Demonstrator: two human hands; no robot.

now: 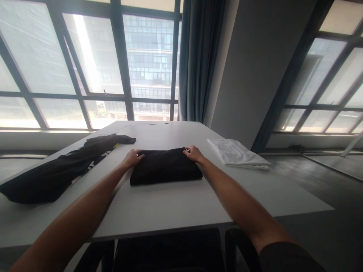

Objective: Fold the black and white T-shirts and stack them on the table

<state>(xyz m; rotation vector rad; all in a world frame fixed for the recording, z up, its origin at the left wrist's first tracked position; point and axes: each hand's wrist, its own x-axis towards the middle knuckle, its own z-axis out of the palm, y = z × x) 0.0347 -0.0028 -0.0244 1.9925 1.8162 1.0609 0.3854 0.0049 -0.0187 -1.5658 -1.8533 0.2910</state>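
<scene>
A black cloth (166,166), folded into a neat rectangle, lies on the white table (170,211) in front of me. My left hand (133,158) pinches its far left corner, and my right hand (193,153) pinches the far right corner. On the left of the table rests a dark garment (53,173) with white lettering and a small yellow mark, loosely spread. A folded white cloth (236,153) sits to the right, apart from my right hand.
A black chair (170,251) stands at the table's near edge. Beyond the table are large windows, a blue-grey curtain (198,56) and a grey pillar (255,64). Grey floor shows at the right.
</scene>
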